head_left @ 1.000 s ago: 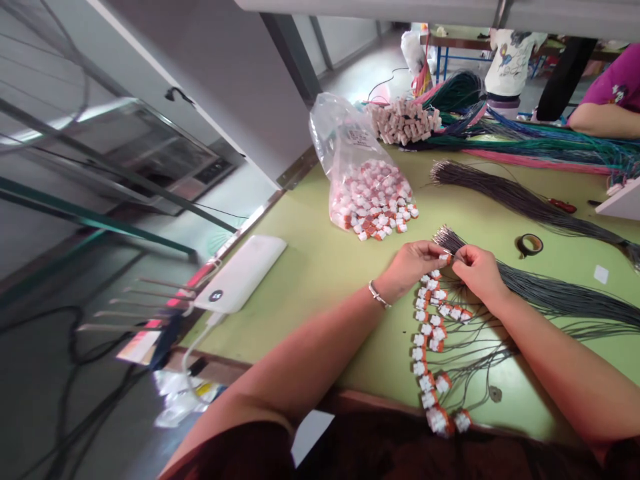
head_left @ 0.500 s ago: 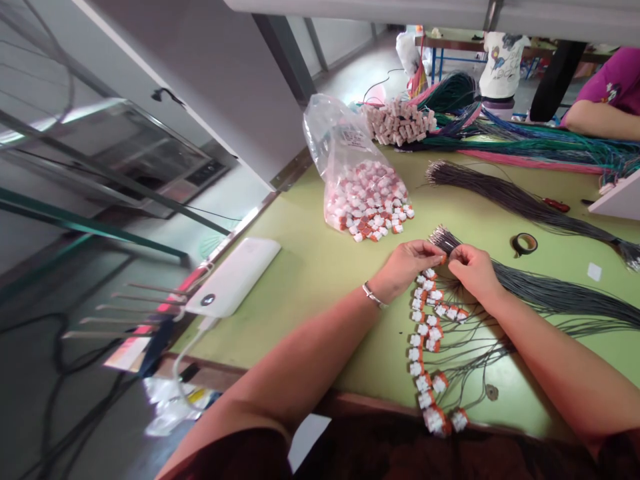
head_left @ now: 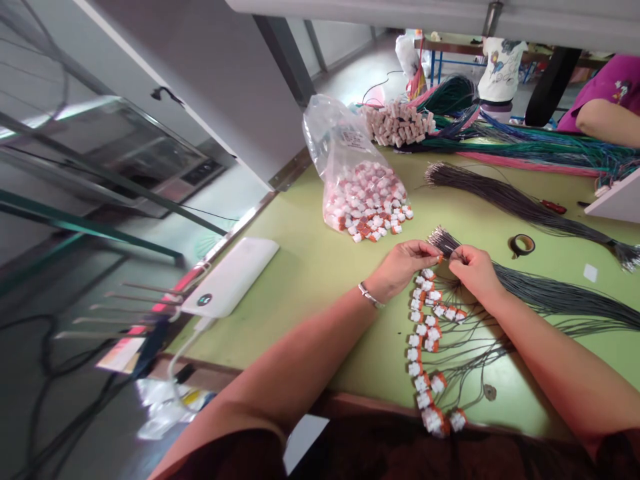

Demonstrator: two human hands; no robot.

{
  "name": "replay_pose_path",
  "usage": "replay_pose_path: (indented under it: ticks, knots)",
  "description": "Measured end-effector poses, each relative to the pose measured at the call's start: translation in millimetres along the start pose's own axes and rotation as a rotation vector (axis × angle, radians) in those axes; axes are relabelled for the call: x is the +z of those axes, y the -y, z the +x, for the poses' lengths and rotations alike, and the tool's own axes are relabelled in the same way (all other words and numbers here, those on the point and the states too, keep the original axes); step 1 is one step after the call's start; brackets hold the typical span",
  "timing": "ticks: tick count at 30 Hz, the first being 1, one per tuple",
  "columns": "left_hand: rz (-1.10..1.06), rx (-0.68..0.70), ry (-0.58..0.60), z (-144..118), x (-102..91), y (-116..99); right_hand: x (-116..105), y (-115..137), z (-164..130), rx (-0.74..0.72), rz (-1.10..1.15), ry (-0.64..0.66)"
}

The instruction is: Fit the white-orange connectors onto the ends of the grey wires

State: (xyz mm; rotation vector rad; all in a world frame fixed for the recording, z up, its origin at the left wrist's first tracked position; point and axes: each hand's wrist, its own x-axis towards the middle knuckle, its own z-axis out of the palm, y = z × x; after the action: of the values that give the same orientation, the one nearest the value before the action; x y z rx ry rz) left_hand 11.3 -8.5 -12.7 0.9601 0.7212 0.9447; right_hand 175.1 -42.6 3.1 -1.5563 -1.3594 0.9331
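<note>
Small white-and-orange connector [head_left: 439, 258] pinched between left hand [head_left: 400, 270] fingertips, right hand [head_left: 473, 272] pinching thin dark wire [head_left: 453, 255] at it; below hands, rows of wired connectors [head_left: 425, 340] on green table [head_left: 325, 267]

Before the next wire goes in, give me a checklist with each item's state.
1. Connector pinched in left hand: ok, orange-white piece at fingertips.
2. Right hand holds a wire: cannot tell, too thin.
3. Grey wire bundle within reach: ok, under right hand.
4. Bag of connectors open, pieces spilling out: ok.
5. Finished connectors laid in rows: ok.
6. Tape roll apart from the wires: ok.
</note>
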Motion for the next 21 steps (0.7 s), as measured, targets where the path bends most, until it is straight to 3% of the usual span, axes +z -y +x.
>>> replay_pose_path:
  ticks: [9,16,21]
  knots:
    - [0.096,0.119,0.062,0.4,7.3,6.0,-0.4,2.6,0.2,0.048,0.037,0.037]
    - [0.16,0.109,0.023,-0.7,9.2,7.8,0.4,1.0,0.9,0.051,0.054,0.04]
    - [0.468,0.05,0.083,-8.7,4.6,-4.6,-2.4,0.9,3.0,0.071,0.162,0.019]
